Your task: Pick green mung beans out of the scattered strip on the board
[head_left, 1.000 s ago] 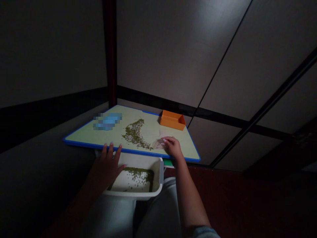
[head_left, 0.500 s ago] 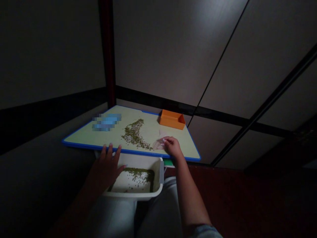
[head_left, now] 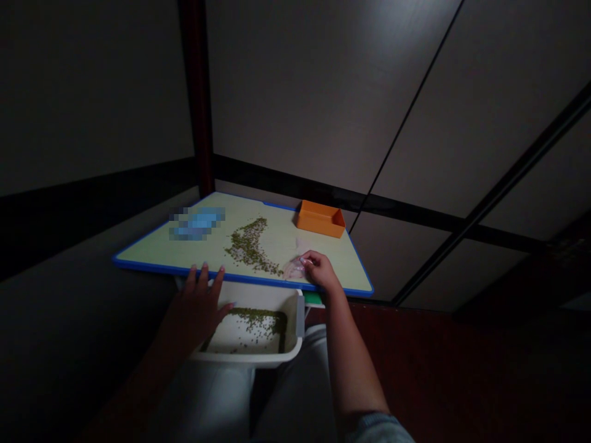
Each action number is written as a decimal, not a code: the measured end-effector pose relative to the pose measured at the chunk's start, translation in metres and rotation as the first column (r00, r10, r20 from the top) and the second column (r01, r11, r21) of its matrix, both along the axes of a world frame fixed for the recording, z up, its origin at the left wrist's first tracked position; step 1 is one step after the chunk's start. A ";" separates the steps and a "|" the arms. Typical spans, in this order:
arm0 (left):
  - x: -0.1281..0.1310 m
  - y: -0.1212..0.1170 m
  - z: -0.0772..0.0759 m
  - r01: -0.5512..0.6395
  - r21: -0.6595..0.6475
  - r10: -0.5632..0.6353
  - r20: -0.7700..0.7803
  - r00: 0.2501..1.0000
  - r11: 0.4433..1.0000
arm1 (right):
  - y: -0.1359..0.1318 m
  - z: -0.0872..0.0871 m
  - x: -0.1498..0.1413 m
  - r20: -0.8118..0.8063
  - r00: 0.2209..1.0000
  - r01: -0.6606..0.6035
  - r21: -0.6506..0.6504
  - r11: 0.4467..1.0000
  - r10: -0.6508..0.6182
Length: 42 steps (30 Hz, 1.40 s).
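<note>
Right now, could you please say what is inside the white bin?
Green grains lie in the white bin, many along its far side; the left hand hides part of its left end.

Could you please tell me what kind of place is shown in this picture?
Probably a corner of a dim indoor room, perhaps in a home: large, smooth greyish wall panels stand behind a pale, blue-edged rectangular tabletop, above a dark reddish floor.

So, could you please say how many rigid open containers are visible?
2: orange box at the far right of the tabletop, white tub below its near edge. Dark areas may hide more.
</note>
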<state>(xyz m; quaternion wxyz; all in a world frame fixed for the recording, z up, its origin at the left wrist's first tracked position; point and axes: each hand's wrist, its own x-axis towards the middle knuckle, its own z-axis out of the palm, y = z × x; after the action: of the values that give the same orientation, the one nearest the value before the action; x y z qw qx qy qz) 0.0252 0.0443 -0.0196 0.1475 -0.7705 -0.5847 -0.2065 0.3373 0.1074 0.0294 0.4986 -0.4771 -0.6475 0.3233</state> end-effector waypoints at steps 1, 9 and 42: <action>0.000 0.000 -0.001 -0.001 0.001 0.001 0.001 1.000 1.000 | 0.000 0.000 0.000 -0.004 1.000 -0.003 -0.007 1.000 0.003; -0.002 0.003 -0.007 -0.012 -0.004 0.012 0.018 1.000 1.000 | -0.002 -0.007 0.006 -0.021 0.999 0.035 -0.031 0.999 -0.036; 0.002 0.001 -0.007 -0.014 -0.008 0.014 0.070 0.997 1.000 | -0.045 -0.012 -0.014 -0.173 0.935 0.332 0.129 0.935 -0.308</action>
<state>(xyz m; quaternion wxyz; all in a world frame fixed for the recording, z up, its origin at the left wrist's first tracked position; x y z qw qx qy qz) 0.0267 0.0454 -0.0270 0.1255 -0.7592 -0.5957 -0.2300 0.3237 0.0624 0.0171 0.6277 -0.5103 -0.5448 0.2209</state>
